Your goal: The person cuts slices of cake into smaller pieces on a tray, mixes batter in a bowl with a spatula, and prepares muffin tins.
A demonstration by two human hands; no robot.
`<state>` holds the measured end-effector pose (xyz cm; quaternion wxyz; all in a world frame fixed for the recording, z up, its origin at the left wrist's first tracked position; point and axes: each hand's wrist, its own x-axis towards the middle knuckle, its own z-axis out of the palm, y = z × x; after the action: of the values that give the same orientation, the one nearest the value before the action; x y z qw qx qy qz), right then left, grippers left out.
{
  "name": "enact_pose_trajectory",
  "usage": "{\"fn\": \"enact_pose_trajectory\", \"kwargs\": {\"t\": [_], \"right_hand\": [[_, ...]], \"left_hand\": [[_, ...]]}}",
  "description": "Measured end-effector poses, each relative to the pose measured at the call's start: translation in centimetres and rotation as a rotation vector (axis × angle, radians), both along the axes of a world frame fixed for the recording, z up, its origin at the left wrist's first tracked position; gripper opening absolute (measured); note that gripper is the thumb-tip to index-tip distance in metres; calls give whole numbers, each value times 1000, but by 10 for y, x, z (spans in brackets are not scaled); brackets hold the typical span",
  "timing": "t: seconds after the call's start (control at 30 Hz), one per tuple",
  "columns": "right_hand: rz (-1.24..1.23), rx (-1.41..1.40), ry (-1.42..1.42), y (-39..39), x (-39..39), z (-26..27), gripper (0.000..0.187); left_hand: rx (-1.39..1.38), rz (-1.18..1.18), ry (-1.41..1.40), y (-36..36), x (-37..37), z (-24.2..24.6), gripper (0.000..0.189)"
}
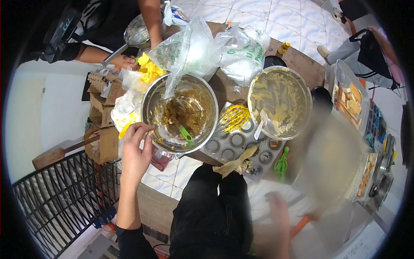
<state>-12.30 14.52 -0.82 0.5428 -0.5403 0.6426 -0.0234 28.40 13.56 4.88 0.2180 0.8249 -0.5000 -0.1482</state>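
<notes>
My left hand point(137, 142) is at the near-left rim of a stainless steel mixing bowl point(212, 97), its curled fingers over the edge. Brown, crumbly batter point(181, 113) coats the bottom of that bowl, and a green-handled utensil point(185, 133) leans in it. Just left of my fingers is a yellow plastic handle point(124, 130); whether my hand touches it is unclear. My right hand point(278, 205) is low at the right, smeared by motion, and its grasp cannot be made out. Beyond it sits a large, blurred beige shape point(333, 162).
A second steel bowl point(279, 100) has pale batter streaks. Between the bowls lie a yellow-coated whisk point(234, 118) and a muffin tin point(228, 153). Green measuring spoons point(282, 163) lie near the table edge. Plastic bags point(242, 51) stand behind. A co-worker's hand point(126, 61) is beside yellow margarine point(150, 69).
</notes>
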Motion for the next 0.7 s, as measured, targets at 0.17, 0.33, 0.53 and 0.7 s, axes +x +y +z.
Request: {"fn": "enact_pose_trajectory", "kwargs": {"t": [0.17, 0.33, 0.53, 0.7], "right_hand": [[-37, 27, 17, 3, 2, -1, 17], [-32, 13, 6, 6, 3, -1, 17], [-9, -17, 8, 5, 1, -2, 16], [4, -44, -3, 5, 11, -6, 16]], "left_hand": [[18, 4, -9, 1, 4, -2, 21], [38, 17, 20, 5, 5, -1, 23], [19, 12, 16, 3, 6, 0, 22], [66, 33, -4, 7, 14, 9, 20]]}}
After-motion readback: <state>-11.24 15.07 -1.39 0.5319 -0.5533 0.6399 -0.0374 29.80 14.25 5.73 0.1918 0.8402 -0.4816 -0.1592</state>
